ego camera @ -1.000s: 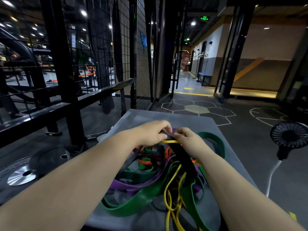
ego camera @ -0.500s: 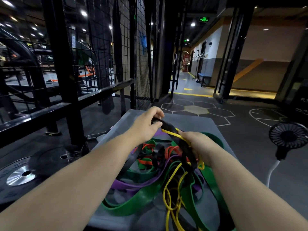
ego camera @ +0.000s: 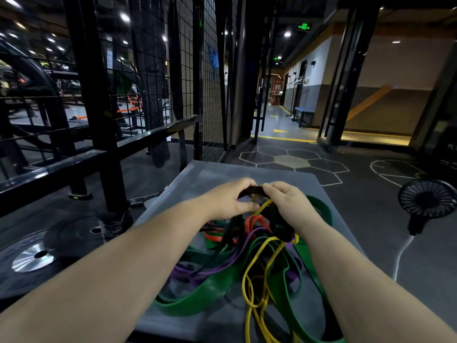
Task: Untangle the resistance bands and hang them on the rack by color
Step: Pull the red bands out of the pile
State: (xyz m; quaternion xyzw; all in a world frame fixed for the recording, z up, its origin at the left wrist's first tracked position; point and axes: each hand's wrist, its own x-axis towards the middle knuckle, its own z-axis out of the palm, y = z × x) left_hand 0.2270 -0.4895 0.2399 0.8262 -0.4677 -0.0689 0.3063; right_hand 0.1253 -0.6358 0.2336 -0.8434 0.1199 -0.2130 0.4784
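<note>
head | our left hand point(ego camera: 230, 201) and right hand point(ego camera: 289, 206) each pinch the black band point(ego camera: 254, 189), fingers curled, knuckles almost touching | a yellow band point(ego camera: 256, 259) seems looped round it | tangled pile of bands point(ego camera: 217, 285) lies beneath on the grey platform point(ego camera: 222, 174)

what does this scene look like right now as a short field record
left hand: pinches black flat rubber band
right hand: pinches the same band, close beside the left hand
pile: wide green rubber band, thin yellow rubber band, purple rubber band, orange rubber band, all tangled
surface: grey flat tabletop
nearby: small black round fan, right of the tabletop
</note>
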